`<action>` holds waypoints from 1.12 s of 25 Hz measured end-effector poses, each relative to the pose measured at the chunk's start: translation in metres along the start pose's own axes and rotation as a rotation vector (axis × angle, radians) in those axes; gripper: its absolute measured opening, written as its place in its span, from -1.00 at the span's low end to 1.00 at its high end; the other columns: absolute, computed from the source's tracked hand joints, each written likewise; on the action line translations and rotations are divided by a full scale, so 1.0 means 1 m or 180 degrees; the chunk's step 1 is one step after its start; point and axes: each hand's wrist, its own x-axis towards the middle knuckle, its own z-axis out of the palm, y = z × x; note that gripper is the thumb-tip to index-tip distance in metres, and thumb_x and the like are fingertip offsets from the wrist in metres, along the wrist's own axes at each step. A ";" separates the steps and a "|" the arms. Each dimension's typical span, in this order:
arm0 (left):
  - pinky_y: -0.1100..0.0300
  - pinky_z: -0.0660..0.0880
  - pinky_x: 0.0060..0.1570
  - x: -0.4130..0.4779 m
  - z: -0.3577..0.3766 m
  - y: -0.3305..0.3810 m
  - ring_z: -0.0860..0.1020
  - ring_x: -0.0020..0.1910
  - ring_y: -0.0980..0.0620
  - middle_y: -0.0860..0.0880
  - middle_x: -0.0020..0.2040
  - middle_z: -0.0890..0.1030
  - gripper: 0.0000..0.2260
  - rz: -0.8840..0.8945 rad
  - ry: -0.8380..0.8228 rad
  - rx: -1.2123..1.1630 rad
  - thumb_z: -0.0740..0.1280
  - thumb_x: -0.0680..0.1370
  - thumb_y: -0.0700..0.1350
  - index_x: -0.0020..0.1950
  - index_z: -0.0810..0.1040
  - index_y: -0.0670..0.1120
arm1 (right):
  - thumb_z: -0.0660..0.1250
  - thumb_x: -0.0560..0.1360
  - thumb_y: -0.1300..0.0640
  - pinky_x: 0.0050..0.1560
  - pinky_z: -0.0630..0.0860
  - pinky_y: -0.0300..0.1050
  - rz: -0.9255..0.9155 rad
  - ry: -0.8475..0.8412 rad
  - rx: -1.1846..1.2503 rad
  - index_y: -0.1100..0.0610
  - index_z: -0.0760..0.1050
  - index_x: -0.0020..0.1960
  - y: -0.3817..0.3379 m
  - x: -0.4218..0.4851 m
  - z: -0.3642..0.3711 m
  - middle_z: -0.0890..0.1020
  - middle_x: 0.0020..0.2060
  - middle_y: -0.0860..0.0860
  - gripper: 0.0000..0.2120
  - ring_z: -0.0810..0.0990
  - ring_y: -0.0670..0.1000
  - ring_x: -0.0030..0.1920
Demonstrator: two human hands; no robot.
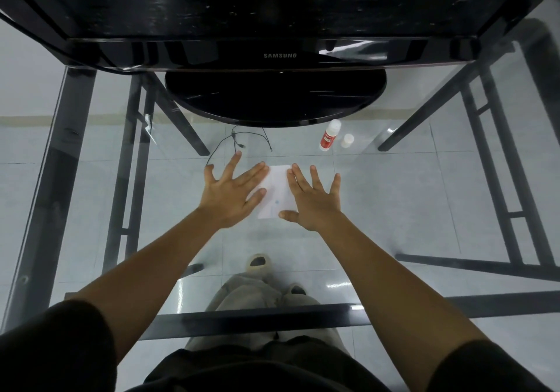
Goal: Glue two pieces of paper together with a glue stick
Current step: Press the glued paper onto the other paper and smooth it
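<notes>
Pressing flat with fingers spread, the left hand (231,191) and right hand (312,199) rest on opposite edges of the white paper (277,190), which lies on the glass table (409,203). Beyond the right hand stands the glue stick (329,135), uncapped, its cap (347,140) just beside it. A monitor (275,55) stands farther back.

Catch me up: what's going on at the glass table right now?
A person has both hands flat on the white paper lying on the glass table. The left hand covers its left edge and the right hand its right edge, with fingers straight and spread. Neither hand holds the glue stick, which stands upright beyond the paper to the right. What looks like its cap stands beside it. Whether two sheets are stacked cannot be told.
</notes>
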 end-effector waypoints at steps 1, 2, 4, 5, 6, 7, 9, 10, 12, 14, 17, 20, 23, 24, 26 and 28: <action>-0.33 0.05 0.24 -0.005 0.002 0.009 -0.09 0.50 -0.06 0.22 0.50 0.07 -0.45 0.0062 0.0016 -0.0033 -0.32 0.51 0.27 0.48 -0.10 0.17 | 0.06 0.48 -0.36 0.34 -0.25 0.43 -0.0006 0.0005 0.0016 0.04 -0.36 0.49 0.000 0.000 0.001 -0.31 0.50 -0.07 -0.13 -0.31 0.12 0.49; -0.33 0.06 0.24 -0.012 0.008 0.018 -0.08 0.51 -0.06 0.20 0.50 0.08 -0.45 0.0217 0.0020 -0.0037 -0.31 0.51 0.28 0.48 -0.11 0.17 | 0.05 0.48 -0.37 0.34 -0.26 0.43 -0.0004 0.0001 0.0026 0.04 -0.36 0.49 0.001 0.000 0.001 -0.32 0.50 -0.08 -0.13 -0.31 0.12 0.49; -0.34 0.06 0.23 -0.021 0.016 0.027 -0.08 0.51 -0.06 0.21 0.50 0.04 -0.48 0.0473 -0.0023 0.0003 -0.31 0.52 0.27 0.47 -0.18 0.19 | 0.04 0.47 -0.38 0.33 -0.26 0.43 -0.0014 -0.0018 0.0018 0.03 -0.36 0.49 0.001 -0.001 0.002 -0.32 0.50 -0.08 -0.12 -0.32 0.12 0.49; -0.34 0.04 0.24 -0.016 0.015 0.024 -0.10 0.51 -0.05 0.23 0.49 0.01 -0.50 0.0435 -0.0017 -0.0030 -0.32 0.52 0.25 0.46 -0.22 0.20 | 0.04 0.47 -0.38 0.33 -0.26 0.43 -0.0016 -0.0018 0.0013 0.03 -0.36 0.49 0.001 0.000 0.003 -0.32 0.50 -0.08 -0.12 -0.32 0.12 0.49; -0.33 0.04 0.25 -0.006 0.013 0.019 -0.10 0.51 -0.05 0.25 0.49 0.00 -0.52 0.0276 -0.0005 -0.0091 -0.31 0.53 0.22 0.45 -0.22 0.21 | 0.05 0.47 -0.37 0.33 -0.26 0.43 -0.0012 -0.0014 0.0018 0.04 -0.36 0.49 0.001 0.000 0.003 -0.32 0.50 -0.08 -0.12 -0.32 0.12 0.49; -0.33 0.04 0.25 0.003 0.008 0.015 -0.10 0.50 -0.05 0.26 0.50 0.02 -0.53 0.0087 -0.0005 -0.0138 -0.29 0.55 0.20 0.46 -0.19 0.21 | 0.06 0.48 -0.36 0.33 -0.26 0.43 -0.0007 -0.0001 0.0022 0.04 -0.36 0.49 0.001 0.000 0.003 -0.31 0.50 -0.08 -0.12 -0.31 0.12 0.49; -0.32 0.06 0.26 0.010 0.006 0.013 -0.10 0.50 -0.06 0.23 0.51 0.05 -0.53 -0.0186 0.0044 -0.0189 -0.25 0.57 0.16 0.48 -0.12 0.18 | 0.08 0.47 -0.35 0.34 -0.25 0.43 -0.0008 0.0057 0.0006 0.05 -0.35 0.49 0.001 0.001 0.003 -0.29 0.51 -0.06 -0.12 -0.30 0.13 0.50; -0.32 0.07 0.26 0.006 0.008 0.017 -0.09 0.50 -0.06 0.21 0.51 0.05 -0.53 -0.0274 0.0083 -0.0275 -0.26 0.56 0.17 0.49 -0.12 0.16 | 0.08 0.47 -0.36 0.34 -0.25 0.43 -0.0010 0.0073 0.0001 0.05 -0.35 0.49 0.001 0.001 0.003 -0.28 0.51 -0.06 -0.11 -0.29 0.13 0.50; -0.31 0.08 0.28 -0.008 0.017 0.030 -0.08 0.50 -0.06 0.18 0.52 0.04 -0.50 -0.0397 0.0124 -0.0485 -0.29 0.55 0.18 0.49 -0.15 0.13 | 0.07 0.47 -0.37 0.34 -0.24 0.43 -0.0019 0.0079 -0.0007 0.05 -0.35 0.49 0.001 0.002 0.004 -0.28 0.51 -0.06 -0.11 -0.30 0.13 0.50; -0.29 0.05 0.31 -0.021 0.027 0.040 -0.08 0.50 -0.05 0.15 0.53 0.02 -0.51 -0.0414 0.0040 -0.0458 -0.28 0.56 0.16 0.49 -0.19 0.12 | 0.05 0.46 -0.38 0.34 -0.24 0.43 -0.0058 0.0115 -0.0025 0.05 -0.34 0.49 0.003 0.004 0.007 -0.28 0.51 -0.05 -0.11 -0.29 0.14 0.50; -0.26 0.00 0.35 -0.022 0.033 0.041 -0.12 0.51 -0.03 0.14 0.54 -0.02 -0.52 -0.0475 0.0015 -0.0434 -0.29 0.56 0.14 0.48 -0.24 0.12 | 0.00 0.45 -0.41 0.36 -0.22 0.40 -0.0201 0.0311 -0.0034 0.05 -0.31 0.50 0.008 0.003 0.014 -0.23 0.52 -0.03 -0.12 -0.25 0.15 0.50; -0.27 0.00 0.35 -0.022 0.034 0.041 -0.13 0.51 -0.03 0.14 0.54 -0.04 -0.51 -0.0428 0.0070 -0.0429 -0.35 0.54 0.14 0.46 -0.30 0.12 | -0.12 0.44 -0.41 0.39 -0.24 0.32 -0.0327 0.0595 -0.0042 0.04 -0.28 0.51 0.018 -0.003 0.022 -0.21 0.53 -0.01 -0.17 -0.23 0.12 0.51; -0.27 0.00 0.35 -0.023 0.035 0.042 -0.14 0.50 -0.03 0.14 0.54 -0.08 -0.54 -0.0419 0.0083 -0.0451 -0.31 0.56 0.13 0.42 -0.37 0.13 | -0.32 0.48 -0.34 0.37 -0.37 0.22 -0.0434 0.0861 -0.0179 0.04 -0.31 0.49 0.020 -0.010 0.025 -0.19 0.52 -0.03 -0.29 -0.22 0.06 0.51; -0.27 0.00 0.35 -0.023 0.034 0.043 -0.14 0.50 -0.02 0.14 0.54 -0.09 -0.54 -0.0436 0.0096 -0.0466 -0.31 0.56 0.12 0.42 -0.37 0.13 | -0.35 0.51 -0.30 0.35 -0.42 0.20 -0.0493 0.0925 -0.0182 0.03 -0.32 0.48 0.018 -0.013 0.025 -0.20 0.51 -0.04 -0.34 -0.23 0.03 0.51; -0.25 0.01 0.34 -0.022 0.034 0.043 -0.14 0.51 -0.02 0.12 0.54 -0.12 -0.54 -0.0454 0.0084 -0.0469 -0.31 0.56 0.12 0.43 -0.36 0.11 | -0.33 0.55 -0.21 0.32 -0.52 0.15 -0.0681 0.0945 -0.0172 0.02 -0.33 0.47 0.008 -0.021 0.028 -0.23 0.48 -0.06 -0.43 -0.28 -0.01 0.49; -0.25 0.01 0.35 -0.022 0.035 0.043 -0.15 0.51 -0.03 0.10 0.54 -0.15 -0.53 -0.0469 0.0093 -0.0407 -0.29 0.57 0.13 0.44 -0.36 0.08 | -0.31 0.55 -0.16 0.28 -0.58 0.13 -0.0802 0.0878 -0.0268 0.02 -0.32 0.47 -0.003 -0.027 0.037 -0.25 0.47 -0.06 -0.45 -0.39 -0.05 0.44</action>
